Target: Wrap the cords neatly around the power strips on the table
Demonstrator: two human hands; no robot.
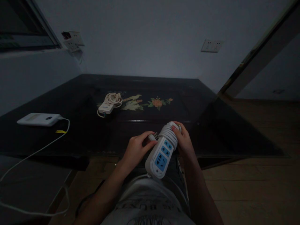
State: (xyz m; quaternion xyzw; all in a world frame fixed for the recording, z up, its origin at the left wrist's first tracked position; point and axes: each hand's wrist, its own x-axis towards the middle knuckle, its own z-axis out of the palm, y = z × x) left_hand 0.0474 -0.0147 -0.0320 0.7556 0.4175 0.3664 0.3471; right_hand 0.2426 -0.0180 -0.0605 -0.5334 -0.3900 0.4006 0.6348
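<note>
A white power strip (pixel 152 158) with blue socket faces is held up in front of my body, tilted, over the near edge of the table. Its white cord (pixel 169 132) is wound in several turns around the far end. My right hand (pixel 184 137) grips that wound end, thumb lying over the coils. Between the thumb and fingers of my left hand (pixel 138 147) is the plug (pixel 152 137) of the cord, its metal pins pointing right, close to the coils. A loop of cord hangs at the strip's lower end.
The dark table (pixel 112 136) carries a smaller white device with a coiled cable (pixel 113 99) and, at left, a white box-like device (pixel 38 119) with a trailing cord (pixel 30 153). A yellow tag (pixel 61 131) lies beside it. Wall sockets (pixel 212 46) are behind.
</note>
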